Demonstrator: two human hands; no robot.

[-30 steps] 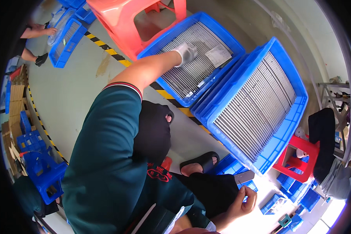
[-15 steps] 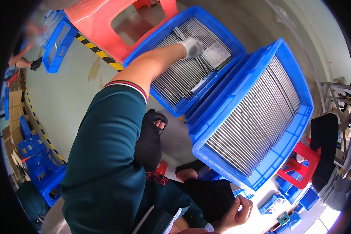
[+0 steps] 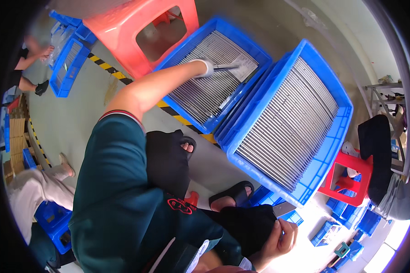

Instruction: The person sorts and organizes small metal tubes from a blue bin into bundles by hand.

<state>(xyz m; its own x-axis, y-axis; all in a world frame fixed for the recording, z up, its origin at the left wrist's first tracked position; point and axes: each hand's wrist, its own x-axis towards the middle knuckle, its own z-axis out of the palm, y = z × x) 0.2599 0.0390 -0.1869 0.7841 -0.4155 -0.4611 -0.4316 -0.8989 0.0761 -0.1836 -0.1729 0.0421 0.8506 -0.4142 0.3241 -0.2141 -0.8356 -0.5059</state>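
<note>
My left hand (image 3: 207,68), in a pale glove, reaches over the far blue crate. Its fingers close around a few thin metal rods (image 3: 225,67) that stick out to the right. Rows of similar rods (image 3: 200,93) fill that crate (image 3: 206,128), and a printed paper label (image 3: 245,67) lies on them at the right. Low in the picture, my bare right hand (image 3: 280,239) has thumb and fingers pinched together. A flat dark-grey piece (image 3: 284,209) shows just above its fingertips; I cannot make out its kind.
A nearer blue crate (image 3: 278,179), tilted on a stack, holds more rods (image 3: 289,125). A pink-red stool (image 3: 132,59) stands behind the far crate, a red stool (image 3: 361,179) at right. At left are a blue stool (image 3: 54,223), another person's pale trouser leg (image 3: 38,193) and a seated person (image 3: 27,68).
My left hand has drawn back left and lifted rods from the far crate. A grey piece now shows by my right hand. A person's pale-trousered leg has come in at left.
</note>
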